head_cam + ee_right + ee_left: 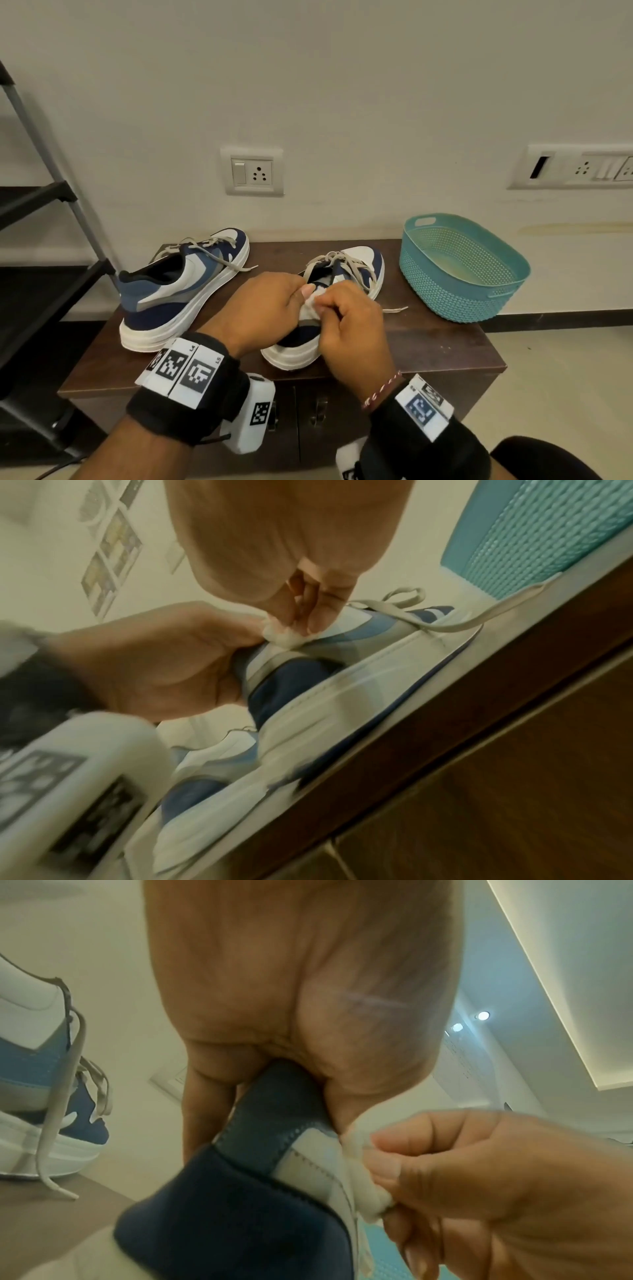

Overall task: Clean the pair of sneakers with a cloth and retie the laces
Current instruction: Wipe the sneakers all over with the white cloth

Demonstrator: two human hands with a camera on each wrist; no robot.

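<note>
The left hand is gripping the near sneaker's heel; the right hand is pinching a white cloth against it. Right of that sneaker, a teal basket is sitting on the desk.

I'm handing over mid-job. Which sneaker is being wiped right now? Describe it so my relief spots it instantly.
On the dark wooden cabinet top, two blue-and-white sneakers sit left of a teal basket. The one being wiped is the right sneaker, nearer the basket. Unlike the untouched left sneaker, it has both hands on its heel, the right hand pinching a white cloth.
</note>
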